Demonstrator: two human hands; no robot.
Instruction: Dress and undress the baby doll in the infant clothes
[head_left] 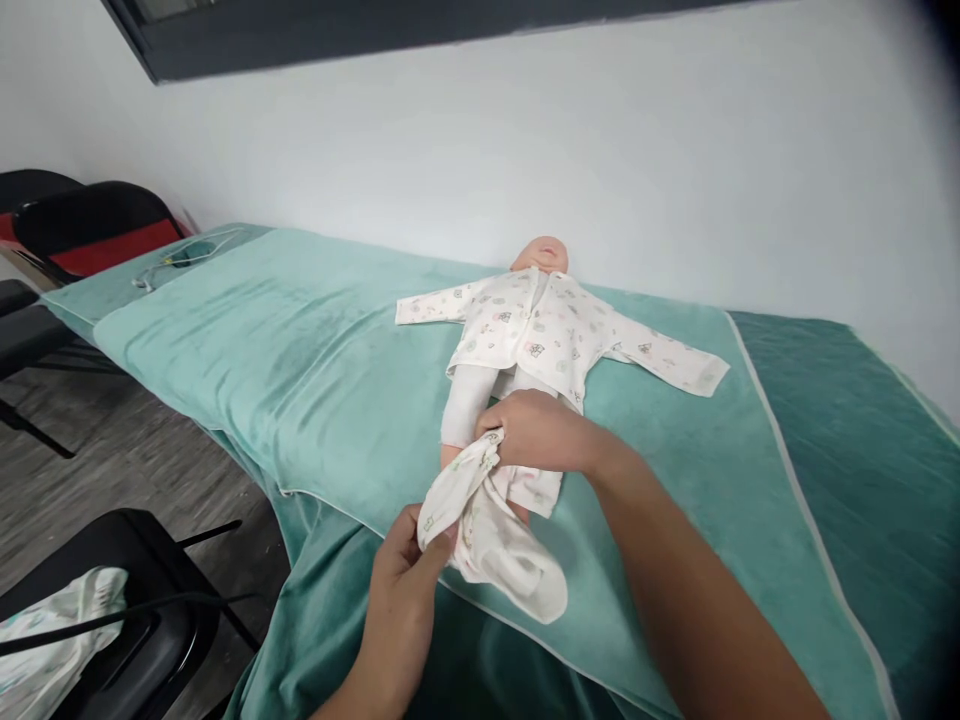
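A baby doll lies on its back on a green-covered table, its head toward the wall. It wears a white printed long-sleeved top with both sleeves spread out. Below the top, white leggings cover its upper legs. White patterned baby pants are bunched around the doll's lower legs. My left hand pinches the pants' near left part between thumb and fingers. With closed fingers, my right hand grips the gathered waistband over the doll's legs. The doll's feet are hidden by the cloth.
The green cover spreads over the table and hangs down at the front edge. A white wall stands behind. Black chairs are at the left, and another chair in front holds printed cloth. A cord lies at the table's far left.
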